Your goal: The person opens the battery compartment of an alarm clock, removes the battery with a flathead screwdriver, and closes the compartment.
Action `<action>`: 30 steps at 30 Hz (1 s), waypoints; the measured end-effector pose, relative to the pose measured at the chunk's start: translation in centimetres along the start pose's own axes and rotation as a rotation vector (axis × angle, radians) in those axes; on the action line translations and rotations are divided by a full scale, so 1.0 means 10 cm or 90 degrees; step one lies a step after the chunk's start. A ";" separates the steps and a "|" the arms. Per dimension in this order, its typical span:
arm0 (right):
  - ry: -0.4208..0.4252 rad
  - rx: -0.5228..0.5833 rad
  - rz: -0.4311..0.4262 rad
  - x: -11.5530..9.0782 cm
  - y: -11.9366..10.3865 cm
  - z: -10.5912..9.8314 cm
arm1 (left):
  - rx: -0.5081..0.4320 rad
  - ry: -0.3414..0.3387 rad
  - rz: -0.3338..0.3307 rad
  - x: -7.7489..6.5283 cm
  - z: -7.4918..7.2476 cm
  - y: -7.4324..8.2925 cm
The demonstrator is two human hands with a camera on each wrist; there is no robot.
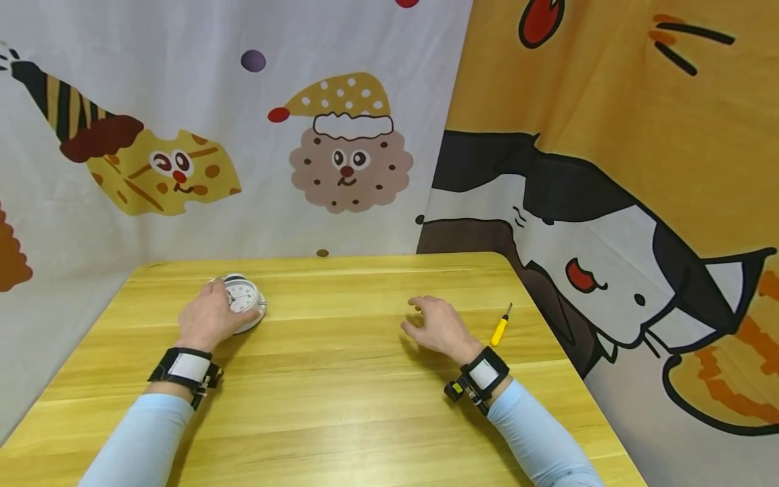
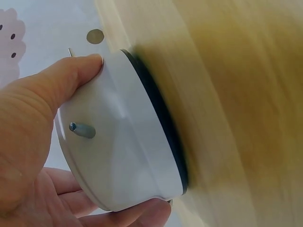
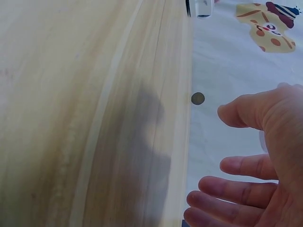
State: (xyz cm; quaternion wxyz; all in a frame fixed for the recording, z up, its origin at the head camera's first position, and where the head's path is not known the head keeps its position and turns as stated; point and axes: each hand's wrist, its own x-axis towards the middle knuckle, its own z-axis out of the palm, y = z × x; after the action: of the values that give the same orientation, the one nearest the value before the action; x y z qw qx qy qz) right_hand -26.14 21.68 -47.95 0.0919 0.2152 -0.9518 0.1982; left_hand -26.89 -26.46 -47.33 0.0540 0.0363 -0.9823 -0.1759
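A round white alarm clock (image 1: 243, 297) is at the far left of the table, its dial turned upward. My left hand (image 1: 209, 314) grips it around the side. In the left wrist view the thumb lies along one side of the clock's white casing (image 2: 113, 118), with fingers curled under the opposite side. A short metal peg (image 2: 83, 130) sticks out of the casing, and a dark rim faces the wood. My right hand (image 1: 438, 328) hovers over the right half of the table, fingers spread and loosely bent, holding nothing. Beside it lies a screwdriver (image 1: 500, 330) with a yellow handle.
The light wooden table (image 1: 328, 392) ends at the back against a white curtain (image 1: 201, 40) with cartoon prints. Along the right side hangs an orange curtain (image 1: 608, 101) with a large cat print. Both wrists wear black straps with small cameras.
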 end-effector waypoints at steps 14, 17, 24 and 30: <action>-0.038 0.045 0.004 0.02 -0.07 0.02 | -0.001 0.000 0.053 -0.02 0.00 0.20; -0.044 0.054 0.002 0.01 -0.10 0.01 | -0.003 -0.004 0.064 -0.04 0.01 0.25; -0.052 0.047 -0.006 0.02 -0.15 0.03 | -0.003 -0.001 0.087 -0.08 0.04 0.37; -0.052 0.055 -0.008 0.03 -0.17 0.07 | -0.006 0.000 0.107 -0.10 0.07 0.50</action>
State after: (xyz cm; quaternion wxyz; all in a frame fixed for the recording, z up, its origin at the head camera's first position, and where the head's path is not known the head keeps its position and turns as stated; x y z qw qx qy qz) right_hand -25.67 19.88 -47.92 0.0450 0.2327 -0.9440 0.2294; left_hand -26.24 -21.44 -46.32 0.0686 -0.0468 -0.9811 -0.1750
